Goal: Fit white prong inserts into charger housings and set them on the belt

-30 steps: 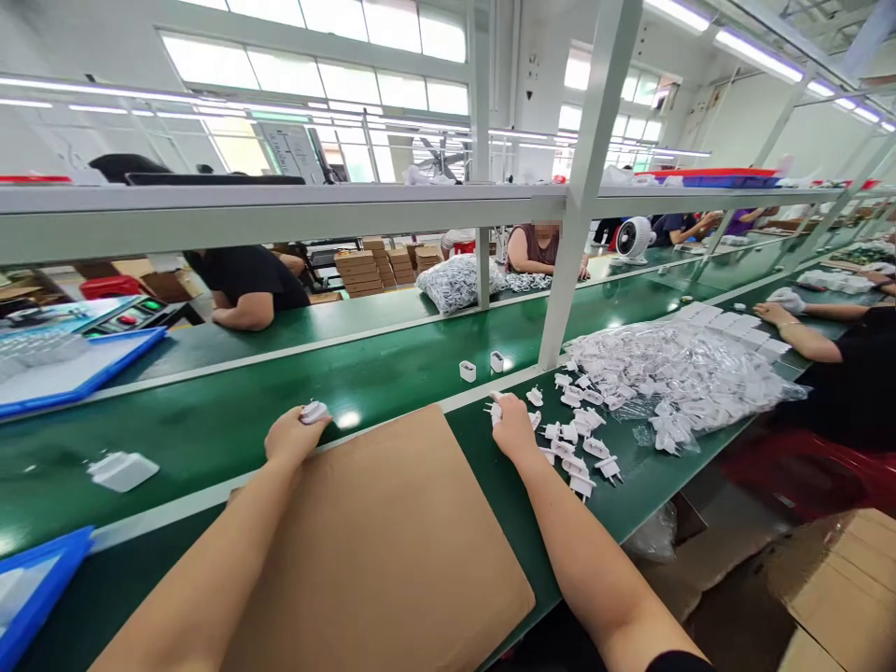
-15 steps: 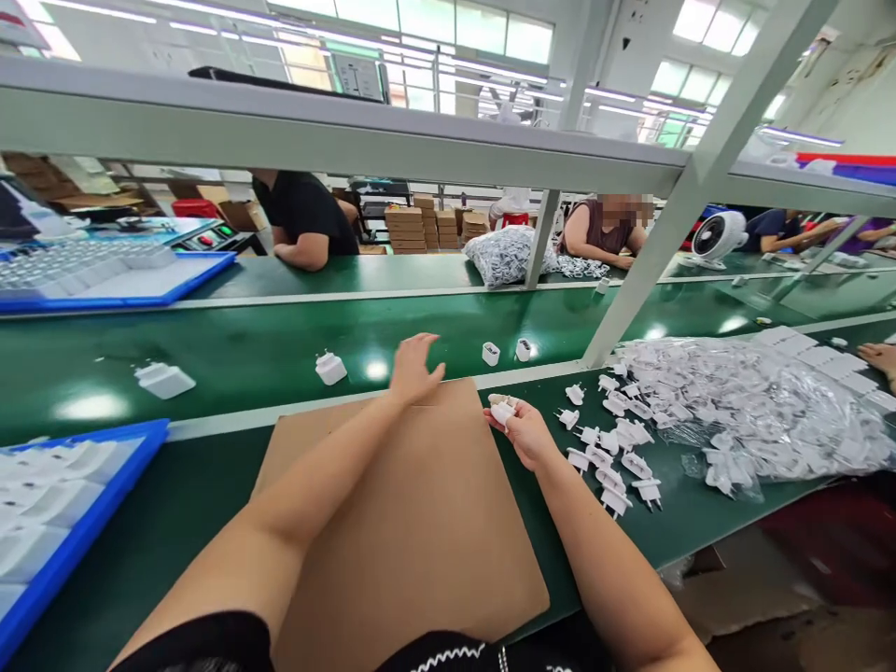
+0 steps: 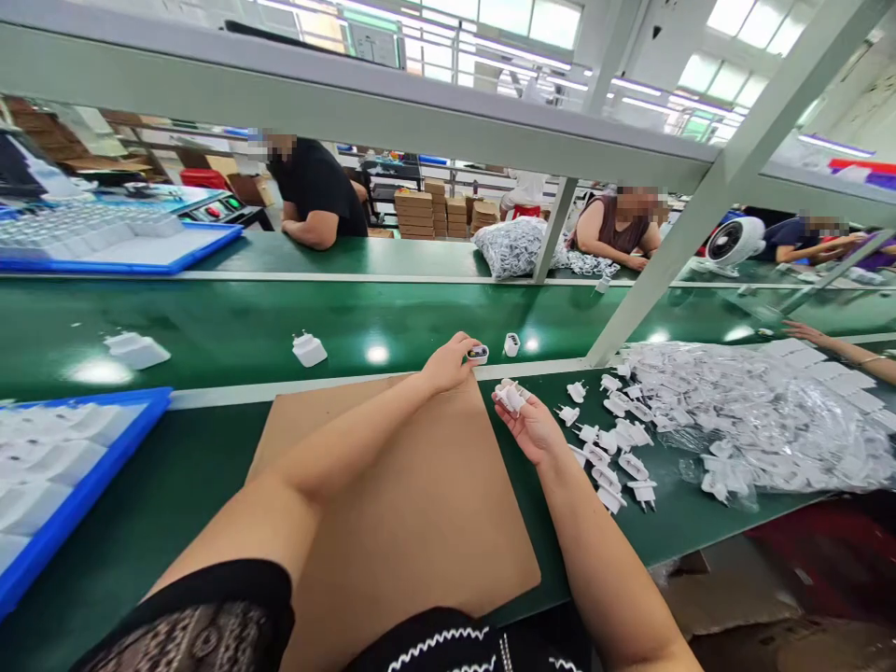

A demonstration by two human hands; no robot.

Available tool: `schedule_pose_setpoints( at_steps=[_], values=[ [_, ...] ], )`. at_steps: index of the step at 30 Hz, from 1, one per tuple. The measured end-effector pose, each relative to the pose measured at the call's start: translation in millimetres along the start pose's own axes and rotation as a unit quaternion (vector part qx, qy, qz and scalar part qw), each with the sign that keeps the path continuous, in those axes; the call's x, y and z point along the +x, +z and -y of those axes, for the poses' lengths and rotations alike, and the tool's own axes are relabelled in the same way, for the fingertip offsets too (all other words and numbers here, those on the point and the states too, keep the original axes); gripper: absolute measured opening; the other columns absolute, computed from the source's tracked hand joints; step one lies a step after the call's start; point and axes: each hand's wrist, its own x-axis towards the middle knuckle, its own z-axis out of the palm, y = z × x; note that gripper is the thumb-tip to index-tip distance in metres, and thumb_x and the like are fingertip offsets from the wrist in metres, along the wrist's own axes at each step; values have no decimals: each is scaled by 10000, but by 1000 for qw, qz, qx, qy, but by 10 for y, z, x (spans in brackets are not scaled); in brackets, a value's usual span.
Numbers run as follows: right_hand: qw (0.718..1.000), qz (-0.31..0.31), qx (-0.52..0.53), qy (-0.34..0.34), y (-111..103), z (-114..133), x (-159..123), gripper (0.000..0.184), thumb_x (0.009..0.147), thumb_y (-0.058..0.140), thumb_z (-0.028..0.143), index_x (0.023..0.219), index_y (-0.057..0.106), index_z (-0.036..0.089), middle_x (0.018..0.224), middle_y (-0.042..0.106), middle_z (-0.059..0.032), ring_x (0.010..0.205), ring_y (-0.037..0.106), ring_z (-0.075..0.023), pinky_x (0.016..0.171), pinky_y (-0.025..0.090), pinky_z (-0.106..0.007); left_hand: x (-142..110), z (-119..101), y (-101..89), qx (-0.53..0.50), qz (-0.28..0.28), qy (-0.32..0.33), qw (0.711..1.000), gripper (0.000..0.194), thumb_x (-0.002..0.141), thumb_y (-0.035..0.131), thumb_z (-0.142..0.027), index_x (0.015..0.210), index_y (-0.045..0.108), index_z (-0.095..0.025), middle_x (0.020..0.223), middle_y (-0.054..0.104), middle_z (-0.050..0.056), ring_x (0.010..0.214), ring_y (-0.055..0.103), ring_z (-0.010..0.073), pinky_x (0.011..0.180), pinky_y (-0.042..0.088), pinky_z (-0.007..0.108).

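At the near edge of the green belt, the fingers of my left hand [image 3: 448,362] are closed on a white charger housing [image 3: 478,355], its open end facing me. A second charger housing [image 3: 511,344] stands on the belt just to the right. My right hand [image 3: 533,427], palm turned up, is closed on a white plug piece [image 3: 510,398]; there may be more than one in it. Loose white plug pieces [image 3: 608,478] with metal pins lie on the bench to its right. Beneath my left forearm lies a brown cardboard sheet [image 3: 413,495].
Two chargers with pins, one nearer [image 3: 309,349] and one farther left [image 3: 137,351], lie on the belt [image 3: 231,317]. A blue tray [image 3: 105,485] of white parts is at left. Plastic-wrapped plug pieces [image 3: 770,411] cover the right bench. A slanted post [image 3: 651,247] rises beyond my right hand.
My left hand has moved right and closed on the left one of two charger housings. The chargers on the belt have shifted left. My right hand has turned palm up, still holding the plug piece.
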Motion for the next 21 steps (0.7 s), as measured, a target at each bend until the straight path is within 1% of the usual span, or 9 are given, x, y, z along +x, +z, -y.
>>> schedule_pose_setpoints(
  at_steps=[2, 4, 6, 8, 10, 13, 15, 17, 21],
  values=[
    [1000, 9, 5, -16, 58, 4, -32, 483, 630, 955, 489, 999, 757, 250, 1043, 803, -50, 1110, 755, -264, 1010, 614, -420, -396, -112, -96, -39, -1, 26, 999, 327, 898, 626, -186, 1222, 673, -189, 1179, 628, 100, 1053, 661, 239, 961, 548, 376],
    [999, 9, -11, -34, 122, -11, -68, 473, 625, 959, 479, 987, 770, 240, 1030, 804, -41, 1097, 757, -261, 1040, 591, -433, -804, -251, -132, -71, 19, 32, 997, 310, 881, 646, -201, 1190, 680, -196, 1119, 651, 92, 1038, 658, 241, 931, 549, 371],
    [996, -1, -59, -63, 181, -45, -102, 468, 619, 960, 454, 991, 787, 228, 1023, 810, -40, 1049, 760, -252, 1053, 571, -449, -1145, -380, -112, -96, 36, 24, 994, 279, 888, 658, -228, 1164, 685, -196, 1080, 667, 90, 1001, 659, 237, 914, 546, 375],
    [987, -10, -129, -93, 230, -95, -134, 448, 630, 947, 420, 1001, 800, 218, 1019, 816, -45, 999, 757, -245, 1048, 563, -465, -1369, -460, -55, -122, 31, 7, 992, 261, 898, 669, -260, 1150, 684, -191, 1067, 673, 89, 978, 655, 233, 904, 545, 379],
    [976, -5, -185, -116, 272, -152, -164, 397, 667, 915, 394, 1002, 801, 215, 1022, 819, -54, 977, 754, -243, 1029, 569, -470, -1476, -475, 8, -144, 3, -18, 989, 302, 867, 734, -315, 1138, 689, -189, 1074, 680, 89, 998, 646, 242, 900, 543, 384],
    [965, 19, -216, -144, 336, -231, -218, 298, 757, 844, 380, 1004, 780, 227, 1046, 816, -62, 985, 753, -234, 993, 591, -443, -1490, -417, 68, -167, -23, -48, 985, 359, 805, 822, -421, 1063, 715, -196, 1021, 696, 76, 988, 636, 251, 889, 538, 390],
    [958, 45, -233, -163, 380, -273, -256, 252, 812, 803, 377, 1019, 763, 239, 1071, 809, -62, 1001, 753, -227, 977, 600, -421, -1466, -375, 77, -177, -22, -54, 982, 323, 820, 811, -468, 976, 728, -198, 962, 693, 66, 946, 637, 242, 868, 536, 384],
    [947, 64, -261, -177, 414, -305, -285, 229, 845, 782, 378, 1035, 760, 250, 1098, 803, -60, 1025, 749, -227, 977, 601, -412, -1450, -351, 76, -184, -26, -51, 981, 295, 838, 793, -474, 918, 726, -198, 924, 687, 61, 919, 639, 237, 856, 535, 379],
    [935, 75, -296, -182, 434, -334, -294, 206, 862, 774, 373, 1034, 773, 259, 1115, 806, -53, 1087, 744, -245, 1064, 562, -457, -1452, -339, 81, -199, -38, -41, 978, 272, 835, 791, -445, 915, 720, -195, 937, 695, 65, 928, 654, 239, 872, 538, 381]
  ],
)
